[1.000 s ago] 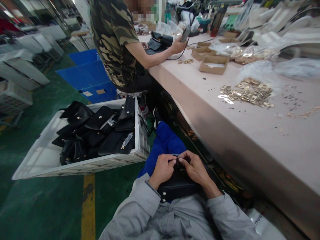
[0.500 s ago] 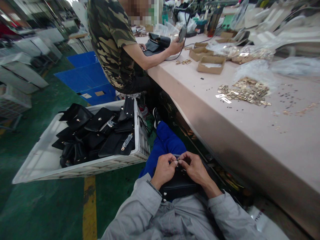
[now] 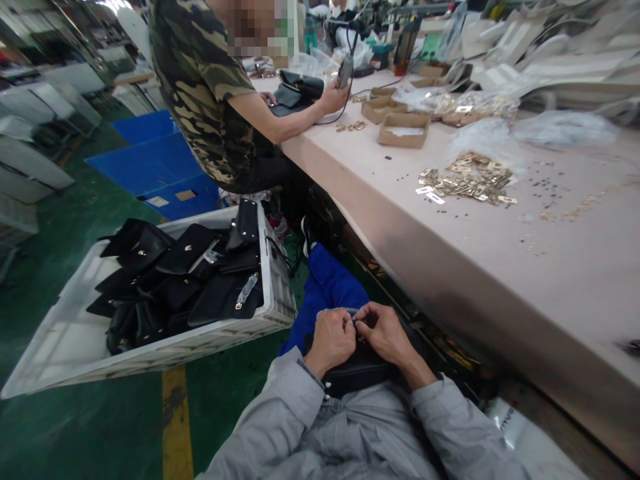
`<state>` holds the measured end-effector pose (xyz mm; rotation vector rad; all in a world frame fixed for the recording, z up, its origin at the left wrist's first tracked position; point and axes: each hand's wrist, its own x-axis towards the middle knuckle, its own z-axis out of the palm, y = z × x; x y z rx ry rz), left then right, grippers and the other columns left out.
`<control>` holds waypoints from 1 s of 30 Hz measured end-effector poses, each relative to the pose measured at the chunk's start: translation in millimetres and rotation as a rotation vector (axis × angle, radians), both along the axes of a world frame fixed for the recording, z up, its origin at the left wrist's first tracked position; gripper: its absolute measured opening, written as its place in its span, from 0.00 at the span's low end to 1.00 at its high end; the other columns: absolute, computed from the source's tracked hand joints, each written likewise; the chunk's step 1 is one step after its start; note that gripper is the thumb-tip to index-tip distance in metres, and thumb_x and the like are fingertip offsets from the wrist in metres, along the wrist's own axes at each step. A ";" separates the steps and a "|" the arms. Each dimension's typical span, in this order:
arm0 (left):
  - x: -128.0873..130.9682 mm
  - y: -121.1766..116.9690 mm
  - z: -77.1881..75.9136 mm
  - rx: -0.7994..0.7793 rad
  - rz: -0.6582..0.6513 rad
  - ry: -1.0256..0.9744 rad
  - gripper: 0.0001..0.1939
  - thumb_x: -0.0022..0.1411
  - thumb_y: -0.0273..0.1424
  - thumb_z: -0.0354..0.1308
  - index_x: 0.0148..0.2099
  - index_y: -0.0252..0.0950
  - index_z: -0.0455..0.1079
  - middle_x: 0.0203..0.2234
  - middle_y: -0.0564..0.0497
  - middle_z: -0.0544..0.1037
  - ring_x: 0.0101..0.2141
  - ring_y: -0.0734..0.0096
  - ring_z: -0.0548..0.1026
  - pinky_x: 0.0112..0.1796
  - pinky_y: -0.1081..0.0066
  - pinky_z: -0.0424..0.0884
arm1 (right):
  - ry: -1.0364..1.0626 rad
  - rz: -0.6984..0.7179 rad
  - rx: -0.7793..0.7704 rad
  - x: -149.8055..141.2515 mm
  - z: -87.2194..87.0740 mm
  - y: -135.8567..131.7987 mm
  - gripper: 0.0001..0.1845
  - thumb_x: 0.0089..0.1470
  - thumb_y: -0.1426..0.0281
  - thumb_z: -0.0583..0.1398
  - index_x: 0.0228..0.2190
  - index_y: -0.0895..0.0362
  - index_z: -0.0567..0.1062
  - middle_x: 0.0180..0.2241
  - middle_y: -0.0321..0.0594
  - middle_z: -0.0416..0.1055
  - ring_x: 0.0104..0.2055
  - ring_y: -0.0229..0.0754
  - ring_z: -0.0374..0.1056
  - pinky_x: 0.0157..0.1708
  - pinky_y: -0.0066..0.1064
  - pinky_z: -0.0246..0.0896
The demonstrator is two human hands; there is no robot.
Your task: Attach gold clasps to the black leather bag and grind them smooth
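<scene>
A black bag (image 3: 357,372) lies across my lap, over the blue trousers (image 3: 333,277). Above it my left hand (image 3: 333,339) is closed, thumb and fingers pinched together. My right hand (image 3: 381,331) pinches too, its fingertips almost meeting the left ones. Between the two sets of fingertips is something small and dark, too small to name. Part of the bag is covered by both hands. A shiny metal stud (image 3: 328,385) shows at the bag's near left corner.
On my left stands a white crate (image 3: 150,363) of black bags (image 3: 183,250). To the right is a long table (image 3: 500,267) bearing a heap of gold metal fittings (image 3: 470,179) and a cardboard tray (image 3: 404,130). A co-worker (image 3: 200,87) in a camouflage shirt sits ahead at the table.
The view has shifted slightly, so the table and co-worker appear further left. My hands stay together above the bag, with the left fingers curled in a little more.
</scene>
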<state>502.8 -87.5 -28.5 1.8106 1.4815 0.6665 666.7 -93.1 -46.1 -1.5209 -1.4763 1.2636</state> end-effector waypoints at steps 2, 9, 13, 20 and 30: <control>-1.1 1.3 -3.6 -0.014 0.020 -0.011 0.08 0.56 0.22 0.56 0.26 0.37 0.70 0.18 0.52 0.71 0.23 0.68 0.68 0.30 0.68 0.59 | -0.035 -0.023 -0.001 -3.5 1.5 3.4 0.04 0.49 0.71 0.62 0.30 0.58 0.75 0.25 0.37 0.74 0.27 0.40 0.69 0.27 0.29 0.60; -17.0 0.9 -20.1 -0.144 0.056 -0.173 0.02 0.58 0.27 0.60 0.33 0.35 0.74 0.26 0.51 0.78 0.28 0.69 0.74 0.31 0.72 0.65 | -0.028 -0.021 -0.020 -8.5 -1.2 12.8 0.04 0.49 0.70 0.63 0.29 0.58 0.76 0.25 0.38 0.75 0.27 0.40 0.68 0.27 0.29 0.61; -16.6 3.2 -32.5 -0.260 0.102 -0.319 0.06 0.49 0.22 0.63 0.32 0.35 0.73 0.24 0.54 0.75 0.27 0.72 0.72 0.29 0.74 0.63 | -0.001 -0.011 -0.020 -5.6 -7.3 12.8 0.05 0.50 0.69 0.64 0.31 0.58 0.76 0.27 0.39 0.76 0.28 0.40 0.70 0.28 0.29 0.62; -10.0 9.0 -42.3 -0.330 0.098 -0.392 0.07 0.48 0.22 0.63 0.30 0.35 0.69 0.21 0.56 0.73 0.24 0.74 0.70 0.25 0.75 0.61 | 0.129 0.058 -0.017 -5.1 -11.3 14.4 0.10 0.48 0.70 0.65 0.35 0.58 0.76 0.32 0.37 0.76 0.33 0.40 0.72 0.35 0.30 0.66; -14.7 5.7 -43.8 -0.433 0.184 -0.567 0.16 0.43 0.21 0.65 0.37 0.35 0.70 0.18 0.57 0.76 0.20 0.73 0.74 0.24 0.74 0.66 | 0.002 -0.025 0.023 -5.2 -9.3 15.9 0.14 0.61 0.61 0.58 0.33 0.57 0.79 0.26 0.38 0.76 0.27 0.41 0.70 0.30 0.31 0.62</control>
